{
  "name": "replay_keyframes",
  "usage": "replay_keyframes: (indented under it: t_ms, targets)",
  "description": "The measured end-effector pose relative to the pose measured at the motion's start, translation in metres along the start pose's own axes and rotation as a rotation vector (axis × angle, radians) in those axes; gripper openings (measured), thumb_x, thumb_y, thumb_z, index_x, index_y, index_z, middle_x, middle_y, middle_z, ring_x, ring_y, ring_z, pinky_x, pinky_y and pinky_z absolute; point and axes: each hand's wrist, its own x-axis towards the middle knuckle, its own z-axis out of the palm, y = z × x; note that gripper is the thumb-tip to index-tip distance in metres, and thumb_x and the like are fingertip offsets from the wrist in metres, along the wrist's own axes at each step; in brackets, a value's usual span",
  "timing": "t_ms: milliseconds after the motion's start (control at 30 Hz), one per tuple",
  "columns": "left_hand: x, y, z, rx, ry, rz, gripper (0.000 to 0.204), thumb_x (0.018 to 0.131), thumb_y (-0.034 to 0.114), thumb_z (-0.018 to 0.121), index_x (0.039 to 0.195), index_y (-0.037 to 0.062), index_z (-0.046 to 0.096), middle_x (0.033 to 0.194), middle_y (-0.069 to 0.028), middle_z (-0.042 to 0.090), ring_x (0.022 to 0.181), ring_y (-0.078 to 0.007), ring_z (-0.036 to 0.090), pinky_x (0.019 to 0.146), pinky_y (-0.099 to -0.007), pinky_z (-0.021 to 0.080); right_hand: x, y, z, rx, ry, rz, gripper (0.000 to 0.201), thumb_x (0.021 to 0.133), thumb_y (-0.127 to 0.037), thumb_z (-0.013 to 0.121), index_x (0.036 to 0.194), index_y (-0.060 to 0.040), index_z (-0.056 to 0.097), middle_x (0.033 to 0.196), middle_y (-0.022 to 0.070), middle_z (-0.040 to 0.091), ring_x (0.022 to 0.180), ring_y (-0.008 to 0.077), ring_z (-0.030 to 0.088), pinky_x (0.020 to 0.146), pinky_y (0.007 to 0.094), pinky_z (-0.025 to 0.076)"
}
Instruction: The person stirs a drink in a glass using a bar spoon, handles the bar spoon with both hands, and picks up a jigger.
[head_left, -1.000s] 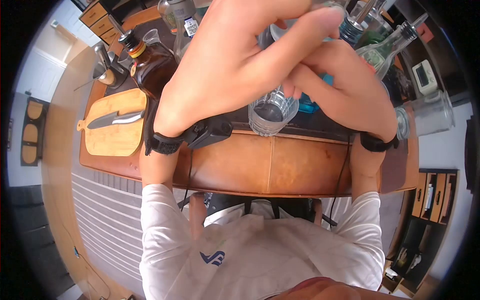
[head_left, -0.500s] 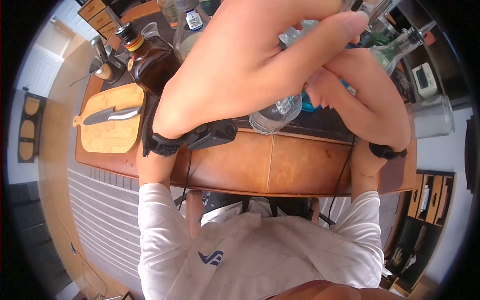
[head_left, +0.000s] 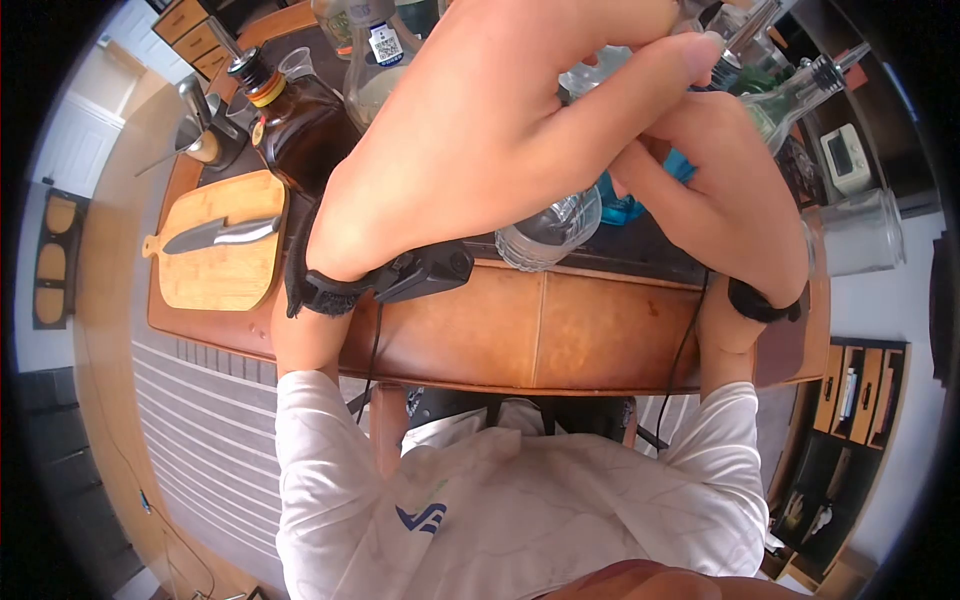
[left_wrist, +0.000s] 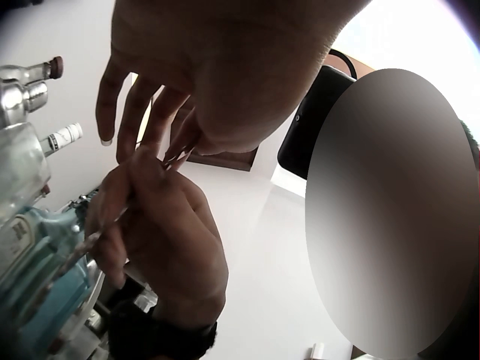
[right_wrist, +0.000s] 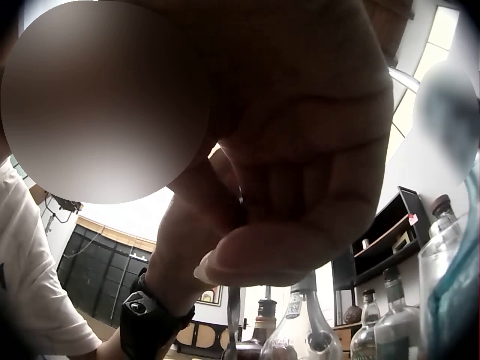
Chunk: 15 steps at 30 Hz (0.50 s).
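Note:
In the head view my left hand (head_left: 480, 140) reaches over the table from the left and meets my right hand (head_left: 730, 190) above a clear cut-glass tumbler (head_left: 545, 240). The left wrist view shows a thin twisted metal rod (left_wrist: 71, 259) slanting down from between the hands. The thumb and a finger of my left hand (left_wrist: 232, 82) pinch its upper part, the other fingers hanging loose. My right hand (left_wrist: 172, 240) is curled round it lower down. In the right wrist view the rod (right_wrist: 234, 319) emerges below my right hand (right_wrist: 307, 165). The rod's lower end is hidden.
A brown bottle (head_left: 300, 135) with a pourer and a wooden board (head_left: 220, 275) with a knife (head_left: 225, 233) are at the left. Several clear bottles and a blue one (head_left: 622, 208) crowd behind the hands. A glass jar (head_left: 865, 232) and white timer (head_left: 847, 160) stand right.
Both hands have shifted a little to the right over the table, still close together. The head view has moved slightly, and more of the labelled clear bottle shows.

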Motion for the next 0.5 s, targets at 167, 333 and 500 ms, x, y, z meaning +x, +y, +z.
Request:
replay_keyframes:
  t_ms: [167,333,500]
  targets:
    - [0.003,0.025,0.005,-0.179,0.039,-0.153,0.026,0.101,0.014,0.061,0.081,-0.003,0.059,0.071,-0.0113,0.053,0.06,-0.0222,0.048,0.056,-0.0341,0.039,-0.002,0.0,0.001,-0.018,0.002,0.011,0.012,0.09,-0.007,0.063,0.084,0.0016,0.067,0.07,0.0097,0.067,0.063,0.0241,0.066,0.059,0.0329,0.049]
    - [0.006,0.026,-0.006,0.084,-0.058,0.004,0.024,0.1,0.012,0.061,0.081,-0.0028,0.057,0.069,-0.0116,0.048,0.059,-0.0236,0.045,0.056,-0.0361,0.037,-0.002,-0.004,0.001,-0.024,0.003,-0.001,0.01,0.09,-0.006,0.065,0.086,0.0018,0.068,0.072,0.0107,0.068,0.066,0.0247,0.067,0.06,0.0334,0.05]
    - [0.001,0.009,0.001,-0.159,0.011,0.02,0.025,0.1,0.01,0.061,0.079,-0.0029,0.054,0.068,-0.0124,0.044,0.061,-0.0253,0.043,0.056,-0.0375,0.036,-0.004,-0.003,0.0,-0.031,0.004,0.019,0.008,0.089,-0.005,0.066,0.087,0.0022,0.068,0.074,0.0102,0.069,0.067,0.0242,0.068,0.061,0.0334,0.05]
